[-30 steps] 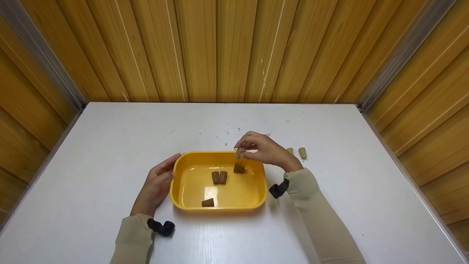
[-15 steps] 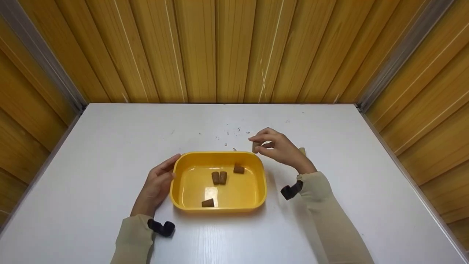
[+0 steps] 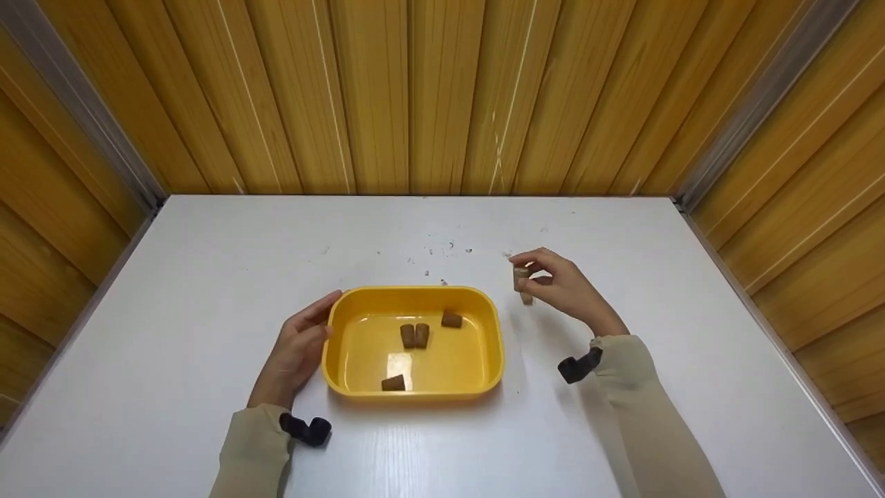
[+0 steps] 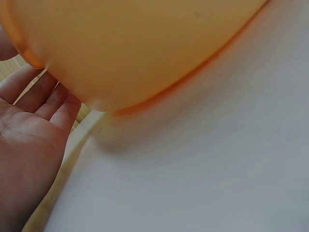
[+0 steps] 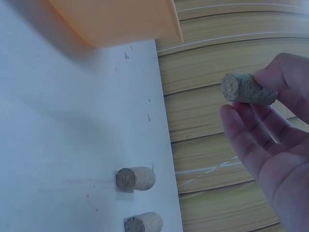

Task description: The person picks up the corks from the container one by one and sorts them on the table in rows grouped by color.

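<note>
My left hand holds the left end of the yellow tray, thumb at the rim and fingers reaching along the outer wall to the far corner. In the left wrist view the palm faces the tray. Right of the tray, my right hand pinches a short brown cork between thumb and fingertips, up off the table. Two more corks stand out in the right wrist view, a nearer cork and a farther cork; the right hand hides them in the head view.
Inside the tray sit a pair of corks side by side, one cork near the back right and another cork by the front wall. Dark crumbs dot the white table. Wood-patterned panels wall the back and sides.
My right hand has moved from over the tray's back right rim out to the right, with the cork still pinched. The left hand and the tray have stayed in place.
</note>
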Available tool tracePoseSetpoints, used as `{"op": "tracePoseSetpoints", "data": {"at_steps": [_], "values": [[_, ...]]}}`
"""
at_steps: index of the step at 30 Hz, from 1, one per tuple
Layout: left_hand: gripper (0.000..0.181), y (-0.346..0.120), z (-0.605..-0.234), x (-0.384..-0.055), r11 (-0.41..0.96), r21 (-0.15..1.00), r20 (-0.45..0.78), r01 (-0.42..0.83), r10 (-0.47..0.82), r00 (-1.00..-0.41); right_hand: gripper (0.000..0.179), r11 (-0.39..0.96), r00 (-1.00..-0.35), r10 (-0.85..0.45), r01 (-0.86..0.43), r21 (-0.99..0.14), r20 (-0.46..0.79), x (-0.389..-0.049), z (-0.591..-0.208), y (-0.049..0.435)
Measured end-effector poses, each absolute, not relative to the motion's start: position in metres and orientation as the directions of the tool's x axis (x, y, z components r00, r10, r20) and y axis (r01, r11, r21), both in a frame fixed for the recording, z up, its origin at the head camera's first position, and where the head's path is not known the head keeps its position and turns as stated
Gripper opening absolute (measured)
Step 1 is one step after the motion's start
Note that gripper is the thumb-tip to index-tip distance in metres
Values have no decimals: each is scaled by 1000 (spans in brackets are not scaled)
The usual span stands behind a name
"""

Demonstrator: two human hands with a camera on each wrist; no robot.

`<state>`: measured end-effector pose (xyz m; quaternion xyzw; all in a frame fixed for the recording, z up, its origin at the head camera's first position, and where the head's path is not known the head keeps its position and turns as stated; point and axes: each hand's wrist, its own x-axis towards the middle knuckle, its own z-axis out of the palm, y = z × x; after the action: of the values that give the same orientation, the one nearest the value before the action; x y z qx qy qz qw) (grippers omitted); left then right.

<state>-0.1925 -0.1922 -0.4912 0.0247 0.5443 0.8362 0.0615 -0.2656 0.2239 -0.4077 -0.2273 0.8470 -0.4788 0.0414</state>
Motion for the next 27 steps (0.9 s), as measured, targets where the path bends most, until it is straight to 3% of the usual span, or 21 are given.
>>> {"op": "tracePoseSetpoints", "data": {"at_steps": [15,27], "values": [[59,-194,-492,-192,-400,912,-50,-92,114,-992,25,519,-950,-278,-274,-810,143,-270,-430,263],[59,-193,-492,-192,-392,917,-20,-66,121,-992,32,586,-968,-209,-236,-775,137,-264,-424,281]]}}
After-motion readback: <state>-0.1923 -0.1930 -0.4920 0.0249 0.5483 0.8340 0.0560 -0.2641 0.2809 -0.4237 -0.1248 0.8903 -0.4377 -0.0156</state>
